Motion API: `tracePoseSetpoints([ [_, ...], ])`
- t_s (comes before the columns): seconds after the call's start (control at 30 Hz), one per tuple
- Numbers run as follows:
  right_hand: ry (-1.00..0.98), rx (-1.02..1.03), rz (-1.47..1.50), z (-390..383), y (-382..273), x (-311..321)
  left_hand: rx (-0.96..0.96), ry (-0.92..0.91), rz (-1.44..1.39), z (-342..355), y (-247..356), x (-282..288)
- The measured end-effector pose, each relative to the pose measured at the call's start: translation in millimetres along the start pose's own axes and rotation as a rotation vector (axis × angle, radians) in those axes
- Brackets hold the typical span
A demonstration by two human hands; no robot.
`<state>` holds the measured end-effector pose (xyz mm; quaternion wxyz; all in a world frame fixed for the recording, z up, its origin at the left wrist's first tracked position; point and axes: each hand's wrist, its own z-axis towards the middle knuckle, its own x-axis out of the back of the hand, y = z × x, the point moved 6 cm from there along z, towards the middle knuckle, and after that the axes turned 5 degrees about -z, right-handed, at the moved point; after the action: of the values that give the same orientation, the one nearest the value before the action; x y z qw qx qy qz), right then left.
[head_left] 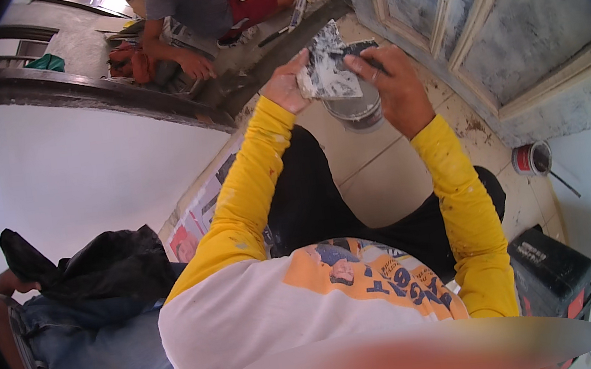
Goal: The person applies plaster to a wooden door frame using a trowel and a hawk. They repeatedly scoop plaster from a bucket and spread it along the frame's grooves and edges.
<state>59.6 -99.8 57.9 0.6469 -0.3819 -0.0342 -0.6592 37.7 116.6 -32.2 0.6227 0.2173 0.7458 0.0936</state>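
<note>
The left grip (287, 89) holds a white-smeared plate (330, 69) by its left edge. The right grip (396, 91) pinches a dark tool (372, 61) at the plate's right side, above a tin (357, 112) near the tiled floor's (384, 181) far edge.

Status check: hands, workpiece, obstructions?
Left hand gripping white-smeared plate. Right hand holding dark tool. Plate partly hides grey can.
</note>
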Motion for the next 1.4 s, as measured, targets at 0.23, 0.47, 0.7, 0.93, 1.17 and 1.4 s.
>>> tracePoseSetpoints([
  [0.23,-0.177,-0.16,-0.304,-22,29,-16,-0.062,-0.187,-0.173,-10,-2,-47],
  [0.47,0.536,-0.851,0.819,-33,92,-12,-0.116,-0.085,-0.049,5,-10,-60],
  [0.7,0.352,-1.116,1.605,-44,97,-66,-0.103,-0.158,-0.098,19,-69,-48],
  [0.93,-0.415,-0.924,0.802,-67,143,-94,-0.363,0.057,0.096,31,-26,11],
  [1.17,-0.775,-0.905,-0.043,-113,194,-162,-0.562,0.035,0.502,20,-5,16],
  [1.4,-0.852,-0.859,-0.049,-102,182,-152,-0.362,0.004,-0.026,23,-16,-7],
])
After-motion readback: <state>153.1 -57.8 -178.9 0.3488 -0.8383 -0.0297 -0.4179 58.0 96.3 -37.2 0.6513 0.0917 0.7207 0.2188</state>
